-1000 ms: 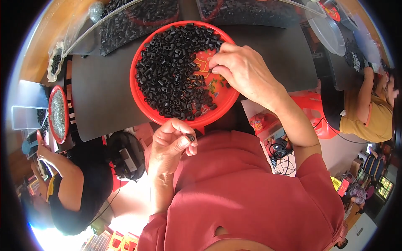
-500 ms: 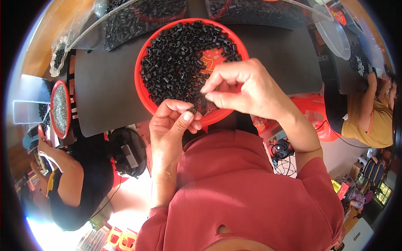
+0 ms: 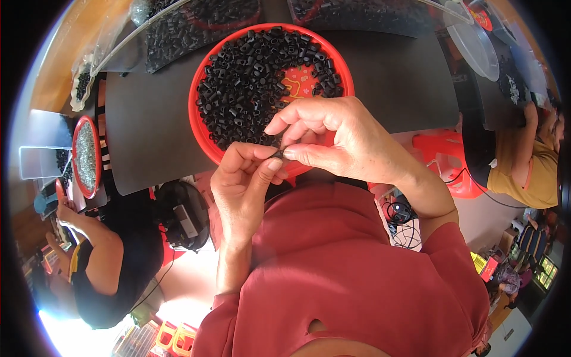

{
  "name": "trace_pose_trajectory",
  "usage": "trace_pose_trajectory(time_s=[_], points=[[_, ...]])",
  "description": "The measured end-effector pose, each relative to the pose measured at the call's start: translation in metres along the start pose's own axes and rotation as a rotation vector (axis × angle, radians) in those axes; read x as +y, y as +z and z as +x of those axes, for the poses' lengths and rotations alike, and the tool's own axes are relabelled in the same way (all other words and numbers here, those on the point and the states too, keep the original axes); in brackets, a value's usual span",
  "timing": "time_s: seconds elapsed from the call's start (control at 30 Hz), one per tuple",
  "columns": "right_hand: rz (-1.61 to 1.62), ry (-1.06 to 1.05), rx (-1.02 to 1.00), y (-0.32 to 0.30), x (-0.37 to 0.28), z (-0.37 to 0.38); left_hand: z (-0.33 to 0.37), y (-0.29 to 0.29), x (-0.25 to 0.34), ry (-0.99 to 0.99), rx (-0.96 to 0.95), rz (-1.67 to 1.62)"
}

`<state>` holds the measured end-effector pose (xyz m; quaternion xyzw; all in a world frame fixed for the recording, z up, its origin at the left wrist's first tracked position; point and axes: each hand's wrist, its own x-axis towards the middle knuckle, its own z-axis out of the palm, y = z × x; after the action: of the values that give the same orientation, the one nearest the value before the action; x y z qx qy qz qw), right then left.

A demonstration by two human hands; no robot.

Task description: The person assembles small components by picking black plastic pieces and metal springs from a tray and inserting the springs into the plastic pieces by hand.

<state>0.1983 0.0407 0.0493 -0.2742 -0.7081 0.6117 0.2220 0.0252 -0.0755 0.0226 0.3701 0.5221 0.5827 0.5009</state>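
Note:
Between thumb and fingers, my left hand (image 3: 244,175) pinches a small black tubular part (image 3: 277,154) at the near rim of a round red tray (image 3: 195,113). My right hand (image 3: 336,137) meets it there, thumb against the part's right end and index finger arched above. Whether the right fingers hold a separate tiny piece is hidden. Many loose black tubular parts (image 3: 244,83) are heaped in the tray, mostly on its left and far side. A patch of the printed tray bottom (image 3: 300,81) shows right of centre.
The tray rests on a dark table (image 3: 148,125). Clear bins of black parts (image 3: 202,30) stand behind it. At left, a red tray of small clear pieces (image 3: 87,156) is near a co-worker's arm (image 3: 98,238). Another co-worker in yellow (image 3: 520,166) sits at right, beside a red stool (image 3: 455,160).
My right hand has come left and down from over the tray to touch the part in my left hand. The left hand keeps its pinch, nearly in place.

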Motion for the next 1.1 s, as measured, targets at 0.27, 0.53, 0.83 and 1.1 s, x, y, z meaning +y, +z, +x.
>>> trace_pose_trajectory(time_s=[0.27, 0.53, 0.83, 1.1], points=[[-0.007, 0.082, -0.093, -0.009, -0.007, -0.003, 0.000, 0.002, 0.000, -0.006, -0.072, -0.045], [-0.081, 0.001, -0.062, -0.004, -0.005, -0.014, -0.003, 0.004, -0.001, -0.051, -0.081, 0.008], [0.208, 0.117, -0.127, -0.006, 0.003, -0.011, 0.000, 0.005, -0.001, -0.031, -0.099, -0.019], [0.083, 0.072, -0.052, 0.001, 0.002, -0.014, 0.003, 0.005, -0.004, -0.034, -0.048, -0.079]])
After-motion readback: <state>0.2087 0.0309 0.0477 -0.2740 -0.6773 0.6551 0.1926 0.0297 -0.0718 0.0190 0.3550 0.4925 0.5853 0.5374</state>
